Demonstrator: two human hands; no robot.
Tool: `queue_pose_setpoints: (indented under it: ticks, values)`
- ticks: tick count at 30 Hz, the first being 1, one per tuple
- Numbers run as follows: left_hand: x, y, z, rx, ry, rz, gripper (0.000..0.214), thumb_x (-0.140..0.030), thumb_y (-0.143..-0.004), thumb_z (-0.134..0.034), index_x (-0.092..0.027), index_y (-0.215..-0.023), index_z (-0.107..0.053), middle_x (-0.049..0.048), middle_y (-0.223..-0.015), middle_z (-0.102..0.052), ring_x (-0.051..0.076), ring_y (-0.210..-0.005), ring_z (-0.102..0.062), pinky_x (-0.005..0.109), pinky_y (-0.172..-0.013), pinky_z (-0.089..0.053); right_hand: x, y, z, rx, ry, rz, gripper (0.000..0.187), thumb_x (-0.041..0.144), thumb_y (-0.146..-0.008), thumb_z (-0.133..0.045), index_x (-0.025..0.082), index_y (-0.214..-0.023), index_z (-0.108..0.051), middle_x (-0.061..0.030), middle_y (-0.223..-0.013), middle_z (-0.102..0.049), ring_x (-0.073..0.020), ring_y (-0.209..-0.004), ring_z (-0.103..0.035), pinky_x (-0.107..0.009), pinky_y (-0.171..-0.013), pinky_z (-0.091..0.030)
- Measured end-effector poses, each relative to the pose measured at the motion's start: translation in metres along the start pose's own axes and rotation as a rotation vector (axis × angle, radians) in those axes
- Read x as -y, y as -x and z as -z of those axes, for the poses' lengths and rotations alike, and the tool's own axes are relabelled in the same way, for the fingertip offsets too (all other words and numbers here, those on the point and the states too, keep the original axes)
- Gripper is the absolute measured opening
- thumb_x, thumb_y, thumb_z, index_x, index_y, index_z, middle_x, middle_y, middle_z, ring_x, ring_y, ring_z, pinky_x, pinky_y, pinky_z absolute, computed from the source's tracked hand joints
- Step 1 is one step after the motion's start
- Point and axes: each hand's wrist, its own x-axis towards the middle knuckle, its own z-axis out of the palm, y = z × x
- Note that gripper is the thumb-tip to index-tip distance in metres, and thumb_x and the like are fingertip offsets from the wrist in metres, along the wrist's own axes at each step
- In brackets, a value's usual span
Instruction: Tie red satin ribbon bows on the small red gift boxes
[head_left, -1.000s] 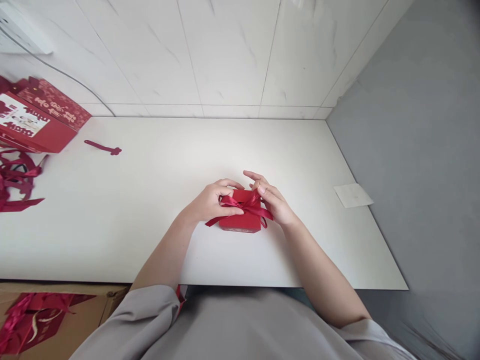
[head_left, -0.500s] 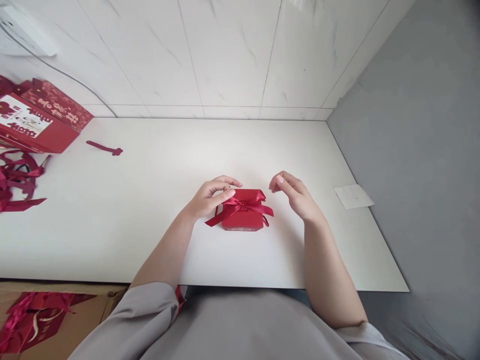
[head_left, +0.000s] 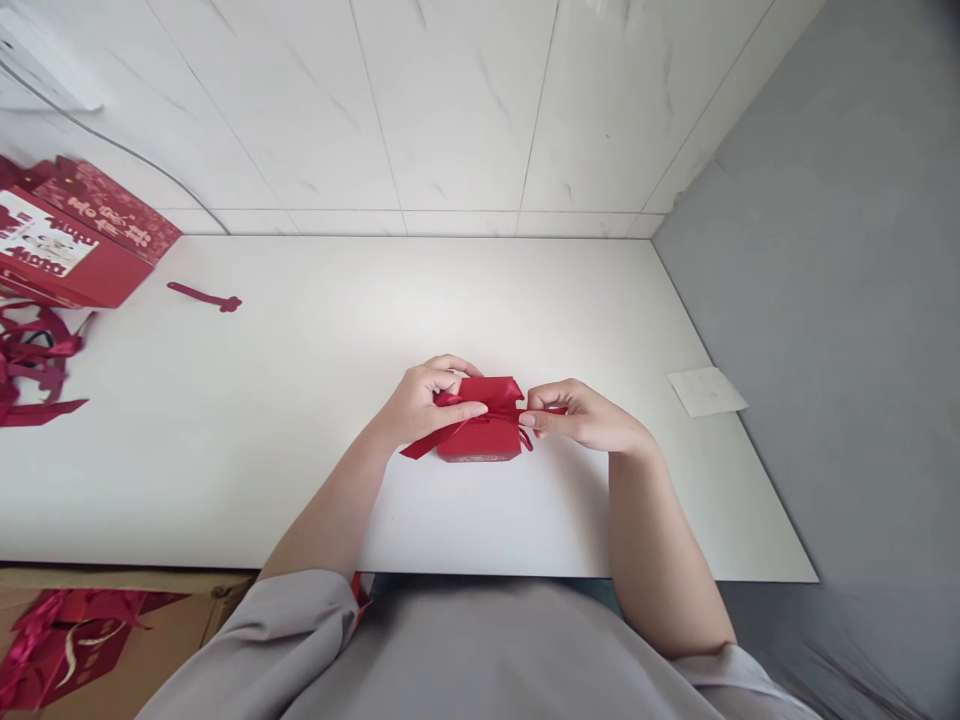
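A small red gift box (head_left: 480, 440) sits on the white table (head_left: 315, 430) right in front of me. A dark red satin ribbon (head_left: 427, 440) is tied in a bow on its lid. My left hand (head_left: 424, 400) curls over the box's left side, fingers pinching the left loop of the bow. My right hand (head_left: 585, 415) is at the box's right side, thumb and fingers pinched on the right loop of the ribbon.
Red printed boxes (head_left: 67, 240) and loose red ribbons (head_left: 34, 365) lie at the far left. A red ribbon strip (head_left: 204, 296) lies nearby. A white paper slip (head_left: 706, 390) rests near the right edge. A cardboard carton (head_left: 112, 630) with red items stands below left.
My right hand lifted off the bow and drew away to the right, then came back and pinched the ribbon's right loop. The left hand stayed on the box.
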Motion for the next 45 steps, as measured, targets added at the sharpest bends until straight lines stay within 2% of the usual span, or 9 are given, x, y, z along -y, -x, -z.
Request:
queue_pose_setpoints:
  ticks: [6, 13, 20, 25, 31, 36, 40, 42, 45]
  values:
    - [0.004, -0.002, 0.004, 0.001, 0.154, 0.05, 0.045, -0.033, -0.084, -0.063, -0.016, -0.054, -0.034, 0.007, -0.114, -0.063, 0.019, -0.088, -0.064, 0.033, -0.072, -0.05, 0.002, 0.001, -0.001, 0.06, 0.05, 0.038, 0.028, 0.031, -0.09, -0.059, 0.018, -0.066, -0.055, -0.001, -0.072, -0.061, -0.0138, -0.07, -0.052, -0.029, -0.068, -0.04]
    - [0.005, -0.003, 0.007, 0.004, 0.273, 0.096, 0.04, -0.032, -0.085, -0.062, -0.015, -0.052, -0.047, 0.0076, -0.112, -0.064, 0.02, -0.089, -0.064, 0.035, -0.077, -0.051, 0.001, 0.001, 0.0, 0.082, 0.115, 0.043, 0.029, 0.017, -0.084, -0.056, 0.02, -0.06, -0.039, 0.0036, -0.065, -0.047, -0.0121, -0.065, -0.043, -0.027, -0.063, -0.033]
    - [0.005, -0.002, 0.015, 0.079, 0.274, 0.04, 0.037, -0.044, -0.086, -0.061, -0.018, -0.06, -0.065, 0.0113, -0.118, -0.064, 0.028, -0.109, -0.061, 0.039, -0.086, -0.052, 0.002, 0.001, 0.003, 0.121, 0.12, -0.028, 0.025, 0.039, -0.086, -0.062, 0.019, -0.071, -0.058, 0.0004, -0.073, -0.056, -0.015, -0.071, -0.05, -0.029, -0.068, -0.039]
    - [0.004, -0.002, 0.016, 0.103, 0.244, 0.065, 0.035, -0.038, -0.081, -0.068, -0.016, -0.057, -0.055, 0.0098, -0.123, -0.061, 0.025, -0.098, -0.064, 0.038, -0.081, -0.052, 0.0, 0.001, 0.004, 0.122, 0.137, -0.038, 0.022, 0.034, -0.088, -0.058, 0.019, -0.072, -0.061, -0.0007, -0.077, -0.061, -0.016, -0.074, -0.054, -0.03, -0.073, -0.042]
    - [0.006, -0.003, 0.015, 0.075, 0.166, 0.047, 0.036, -0.035, -0.084, -0.062, -0.017, -0.057, -0.048, 0.0076, -0.121, -0.062, 0.025, -0.105, -0.062, 0.04, -0.089, -0.049, 0.0, 0.001, 0.004, 0.119, 0.129, -0.022, 0.018, 0.024, -0.085, -0.055, 0.019, -0.068, -0.058, 0.0008, -0.075, -0.061, -0.015, -0.073, -0.053, -0.029, -0.071, -0.04]
    - [0.006, -0.003, 0.016, 0.046, 0.162, 0.064, 0.035, -0.037, -0.084, -0.062, -0.016, -0.059, -0.051, 0.009, -0.119, -0.062, 0.024, -0.101, -0.063, 0.04, -0.088, -0.049, -0.006, -0.003, 0.005, -0.205, 0.235, -0.009, 0.026, 0.029, -0.086, -0.056, 0.019, -0.062, -0.052, 0.0034, -0.065, -0.051, -0.013, -0.065, -0.045, -0.028, -0.065, -0.036]
    - [0.006, -0.004, 0.016, -0.016, 0.211, 0.073, 0.039, -0.039, -0.084, -0.063, -0.016, -0.057, -0.045, 0.009, -0.114, -0.065, 0.022, -0.093, -0.063, 0.039, -0.082, -0.05, -0.012, -0.009, 0.006, -0.474, 0.347, -0.043, 0.025, 0.039, -0.089, -0.056, 0.021, -0.071, -0.055, 0.0008, -0.072, -0.058, -0.0157, -0.068, -0.052, -0.031, -0.068, -0.041]
    - [0.005, -0.004, 0.016, -0.06, 0.218, 0.085, 0.04, -0.04, -0.083, -0.063, -0.016, -0.057, -0.044, 0.009, -0.111, -0.066, 0.022, -0.091, -0.063, 0.039, -0.081, -0.049, -0.013, -0.012, 0.001, -0.725, 0.379, 0.036, 0.02, 0.04, -0.09, -0.055, 0.022, -0.082, -0.057, -0.0032, -0.086, -0.063, -0.0188, -0.077, -0.059, -0.034, -0.072, -0.046]
    - [0.005, -0.003, 0.016, -0.089, 0.221, 0.104, 0.04, -0.042, -0.084, -0.063, -0.017, -0.058, -0.045, 0.0093, -0.111, -0.067, 0.021, -0.089, -0.063, 0.039, -0.082, -0.049, -0.011, -0.016, -0.019, -1.064, 0.541, 0.31, 0.012, 0.035, -0.093, -0.053, 0.024, -0.091, -0.057, -0.0098, -0.101, -0.064, -0.0253, -0.098, -0.062, -0.041, -0.084, -0.05]
